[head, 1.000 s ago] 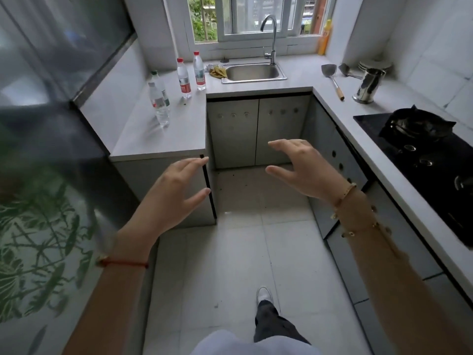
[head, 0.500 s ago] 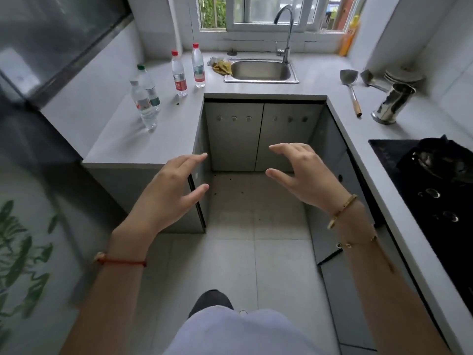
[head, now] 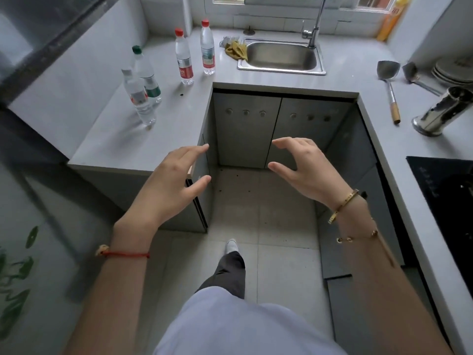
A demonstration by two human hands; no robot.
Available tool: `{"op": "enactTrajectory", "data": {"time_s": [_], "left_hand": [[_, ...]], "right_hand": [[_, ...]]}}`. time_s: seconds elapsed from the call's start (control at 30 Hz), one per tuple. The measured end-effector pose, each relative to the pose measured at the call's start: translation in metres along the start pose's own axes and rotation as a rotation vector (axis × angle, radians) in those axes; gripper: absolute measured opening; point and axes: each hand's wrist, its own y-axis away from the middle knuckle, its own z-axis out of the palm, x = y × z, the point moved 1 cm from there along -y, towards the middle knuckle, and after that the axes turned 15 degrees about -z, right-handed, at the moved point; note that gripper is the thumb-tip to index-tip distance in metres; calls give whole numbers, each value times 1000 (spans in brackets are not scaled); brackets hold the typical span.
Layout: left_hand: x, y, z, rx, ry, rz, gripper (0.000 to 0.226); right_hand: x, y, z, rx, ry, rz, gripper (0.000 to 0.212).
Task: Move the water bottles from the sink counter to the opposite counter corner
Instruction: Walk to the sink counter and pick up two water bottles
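Several clear water bottles stand upright on the grey counter point(head: 122, 147) left of the sink. Two have red caps: one point(head: 207, 48) closest to the sink, one point(head: 184, 58) just left of it. Further left a green-capped bottle point(head: 147, 74) stands behind a white-capped bottle point(head: 138, 98). My left hand point(head: 170, 185) hovers over the counter's near corner, fingers apart, holding nothing. My right hand point(head: 305, 167) hovers over the floor in front of the cabinet doors, fingers spread and empty. Both hands are well short of the bottles.
A steel sink point(head: 281, 56) with a tap sits under the window, a yellow cloth point(head: 236, 49) beside it. On the right counter lie a spatula point(head: 390, 83), a ladle, plates and a steel cup point(head: 441, 111). A black hob point(head: 445, 190) is at right.
I have stepped forward into the kitchen, so counters and bottles appear closer and lower. Both hands stay raised and empty in much the same pose.
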Motion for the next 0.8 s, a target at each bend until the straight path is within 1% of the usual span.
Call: {"op": "enactTrajectory", "data": {"time_s": [0.17,0.43,0.6,0.8], "left_hand": [[-12,-68,-2,-27,13,-44,59],[-42,-178,-19,31,-19,-92,59],[-64,-221,-24,81,-56,-153,62],[-81,-246,-29,96,-33,-235,62]], "right_hand": [[28,-74,4,-32,-10,-7,49],[62,-198,6,-41,-1,-43,49],[74,-254,16,-84,12,-77,52],[82,-306,34,-151,-11,-136,53]]}}
